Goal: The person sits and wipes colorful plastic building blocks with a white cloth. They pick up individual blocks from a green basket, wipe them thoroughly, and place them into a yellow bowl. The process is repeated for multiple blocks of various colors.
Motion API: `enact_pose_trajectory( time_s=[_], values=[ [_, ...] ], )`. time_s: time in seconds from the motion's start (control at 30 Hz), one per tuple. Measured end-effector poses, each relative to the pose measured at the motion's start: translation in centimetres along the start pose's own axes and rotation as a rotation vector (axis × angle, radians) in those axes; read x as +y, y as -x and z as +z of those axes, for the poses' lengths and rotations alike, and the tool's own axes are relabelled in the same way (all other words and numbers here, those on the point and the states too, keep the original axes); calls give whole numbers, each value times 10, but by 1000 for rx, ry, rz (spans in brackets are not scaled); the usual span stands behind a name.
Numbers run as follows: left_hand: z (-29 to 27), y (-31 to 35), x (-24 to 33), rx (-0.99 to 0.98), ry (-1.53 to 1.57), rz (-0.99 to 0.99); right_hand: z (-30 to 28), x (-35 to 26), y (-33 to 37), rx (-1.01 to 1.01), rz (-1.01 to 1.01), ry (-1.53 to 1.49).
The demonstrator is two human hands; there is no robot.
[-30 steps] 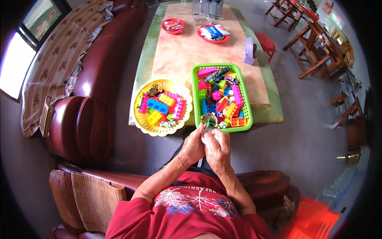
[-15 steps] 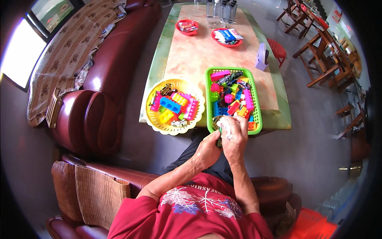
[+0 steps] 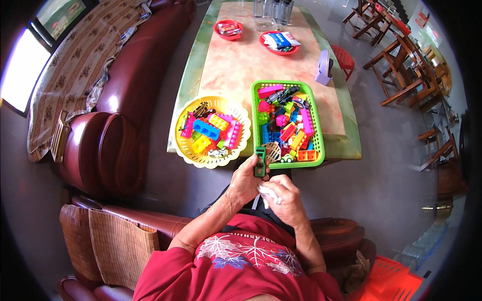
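Observation:
My left hand [image 3: 245,180] grips a green toy car [image 3: 260,161], held upright at the near edge of the green basket. Just below and to its right, my right hand [image 3: 287,201] is closed around a crumpled white cloth or tissue [image 3: 268,194]. The green plastic basket [image 3: 320,135] is full of colourful building blocks and small toys, among them a small white-and-green toy car [image 3: 286,158] near my fingers. To its left, a yellow scalloped basket [image 3: 186,150] holds a blue block [image 3: 206,129], pink and yellow blocks and a few toy vehicles.
The marble-patterned table [image 3: 221,65] carries two red bowls, one with packets [image 3: 280,42], plus a lilac holder [image 3: 324,70] at the right edge and clear bottles [image 3: 273,11] at the back. A maroon sofa [image 3: 135,75] runs along the left; a red stool [image 3: 343,59] stands right.
My right hand with the white cloth has drawn down from the basket, away from the car. The green toy car, mostly covered before, now shows plainly in my left hand.

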State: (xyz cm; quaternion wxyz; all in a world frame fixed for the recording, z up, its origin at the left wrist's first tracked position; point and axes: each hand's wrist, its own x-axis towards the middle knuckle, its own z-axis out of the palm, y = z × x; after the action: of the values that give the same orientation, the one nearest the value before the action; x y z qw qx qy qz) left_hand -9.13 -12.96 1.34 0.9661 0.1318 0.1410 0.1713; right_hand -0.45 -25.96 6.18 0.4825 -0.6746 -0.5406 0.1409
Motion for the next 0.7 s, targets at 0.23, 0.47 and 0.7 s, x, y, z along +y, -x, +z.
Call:
enact_pose_trajectory(
  time_s=[0.23, 0.47, 0.7],
  values=[
    [7, -3, -11, 87, -5, 35, -4, -1, -49, 333, -17, 162],
    [7, -5, -1, 134, 57, 122, 27, -3, -20, 228, -103, 335],
    [-2, -5, 3, -49, 7, 35, -2, -10, -10, 92, 72, 4]
  ],
)
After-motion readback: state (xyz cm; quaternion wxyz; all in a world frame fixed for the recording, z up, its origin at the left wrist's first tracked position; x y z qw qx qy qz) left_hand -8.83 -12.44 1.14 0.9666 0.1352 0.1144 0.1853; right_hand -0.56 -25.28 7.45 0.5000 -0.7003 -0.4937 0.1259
